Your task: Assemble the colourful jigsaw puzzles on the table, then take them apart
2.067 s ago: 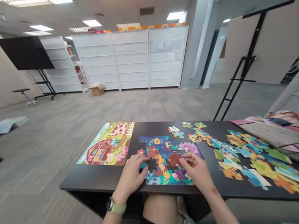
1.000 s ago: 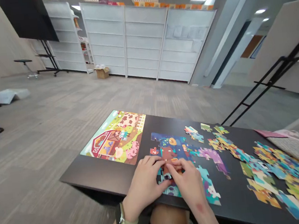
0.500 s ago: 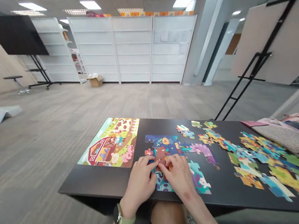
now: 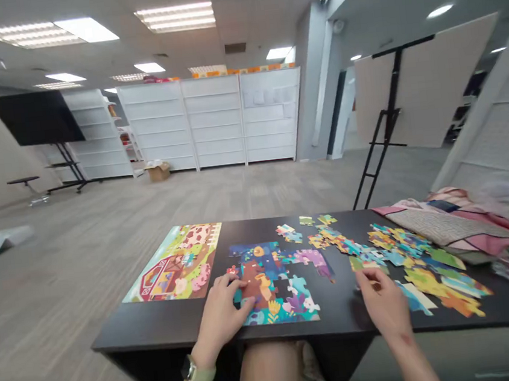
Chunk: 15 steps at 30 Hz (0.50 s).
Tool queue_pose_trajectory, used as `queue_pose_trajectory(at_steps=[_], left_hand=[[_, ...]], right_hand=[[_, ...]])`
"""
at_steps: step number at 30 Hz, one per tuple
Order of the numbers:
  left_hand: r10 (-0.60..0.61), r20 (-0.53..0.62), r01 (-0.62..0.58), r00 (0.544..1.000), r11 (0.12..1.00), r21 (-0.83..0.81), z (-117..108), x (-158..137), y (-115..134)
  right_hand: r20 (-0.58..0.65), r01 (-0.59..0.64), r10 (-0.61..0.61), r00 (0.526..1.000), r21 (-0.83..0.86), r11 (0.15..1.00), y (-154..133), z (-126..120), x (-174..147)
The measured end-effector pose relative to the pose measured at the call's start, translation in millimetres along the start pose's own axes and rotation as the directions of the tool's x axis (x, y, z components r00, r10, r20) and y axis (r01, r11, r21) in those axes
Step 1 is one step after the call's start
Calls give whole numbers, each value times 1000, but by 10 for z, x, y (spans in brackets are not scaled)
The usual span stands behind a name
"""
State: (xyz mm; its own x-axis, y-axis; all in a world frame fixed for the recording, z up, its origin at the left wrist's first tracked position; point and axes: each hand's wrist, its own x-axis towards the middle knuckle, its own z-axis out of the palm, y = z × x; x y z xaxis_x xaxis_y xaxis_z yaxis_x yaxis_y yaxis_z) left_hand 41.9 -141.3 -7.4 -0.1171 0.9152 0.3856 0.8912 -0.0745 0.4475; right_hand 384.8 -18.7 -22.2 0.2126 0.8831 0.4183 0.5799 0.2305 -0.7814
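Touching puzzle (image 4: 263, 285) edge: left hand (image 4: 222, 308) | tabletop (image 4: 336, 298) gap | right hand (image 4: 385, 301) by pieces (image 4: 421, 277)

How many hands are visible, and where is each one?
2: the left hand at the left side of the bear jigsaw puzzle; the right hand by the loose jigsaw pieces. No others show.

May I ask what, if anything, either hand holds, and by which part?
The left hand rests on the left side of the partial puzzle, gripping nothing visible; whether the right hand holds anything cannot be told.
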Motion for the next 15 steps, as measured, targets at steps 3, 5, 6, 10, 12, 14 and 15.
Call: queue_pose_trajectory(at_steps=[3,5,6,10,12,14,15], left_hand=[[67,-12,-66,998,995,68,86,-42,-85],[78,-1,-78,997,990,116,166,-43,-186],[80,19,-82,997,987,140,209,-36,-246],[72,50,-81,996,977,197,342,-6,-496],[71,55,-80,996,976,203,368,-7,-569],[61,46,-69,997,979,191,363,-11,-558],[34,19,-37,999,980,195,353,-9,-515]], right_hand=[[101,126,-125,987,-7,992,42,-69,-33],[217,294,-267,939,-105,950,-66,-56,-99],[265,335,-291,919,-139,932,-123,-47,-127],[321,333,-276,906,-135,933,-228,-60,-196],[319,305,-270,908,-64,950,-223,-104,-211],[325,291,-291,900,48,955,-196,-174,-189],[329,289,-307,893,104,952,-167,-221,-157]])
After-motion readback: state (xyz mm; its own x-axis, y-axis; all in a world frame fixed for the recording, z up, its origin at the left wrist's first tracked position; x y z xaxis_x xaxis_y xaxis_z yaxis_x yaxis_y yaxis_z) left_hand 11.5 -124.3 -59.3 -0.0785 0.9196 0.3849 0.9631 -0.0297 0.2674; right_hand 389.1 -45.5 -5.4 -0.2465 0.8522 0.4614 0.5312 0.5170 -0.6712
